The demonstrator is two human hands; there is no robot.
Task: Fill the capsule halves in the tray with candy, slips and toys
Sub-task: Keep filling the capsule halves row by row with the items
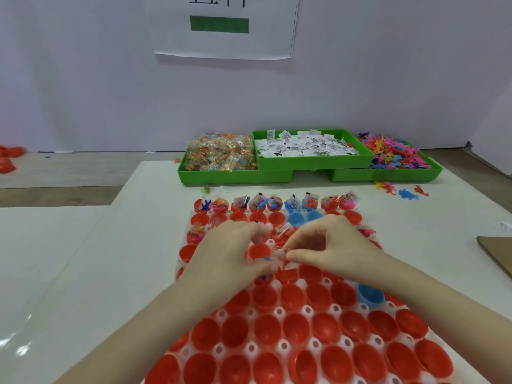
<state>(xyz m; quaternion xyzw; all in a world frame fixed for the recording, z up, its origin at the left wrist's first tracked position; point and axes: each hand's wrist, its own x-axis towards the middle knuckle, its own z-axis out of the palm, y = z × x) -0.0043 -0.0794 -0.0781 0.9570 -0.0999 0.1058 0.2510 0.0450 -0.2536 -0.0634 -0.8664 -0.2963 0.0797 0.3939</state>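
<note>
A clear tray (335, 309) holds rows of red capsule halves (293, 297) and a few blue ones (370, 296). The far row (274, 203) carries slips, toys and candy. Over the tray's middle my left hand (230, 250) curls its fingers around small items, with a blue toy (266, 258) showing under the fingers. My right hand (329, 245) pinches something small and clear beside the left fingertips; I cannot make out what it is. Behind the tray stand green bins of candy packets (221, 155), white slips (304, 146) and coloured toys (393, 153).
Loose toys (407, 193) lie on the white mat right of the bins. A cardboard piece (496, 253) sits at the right edge. Red capsule halves (8, 159) lie far left. A white wall with a paper sign (224, 26) stands behind.
</note>
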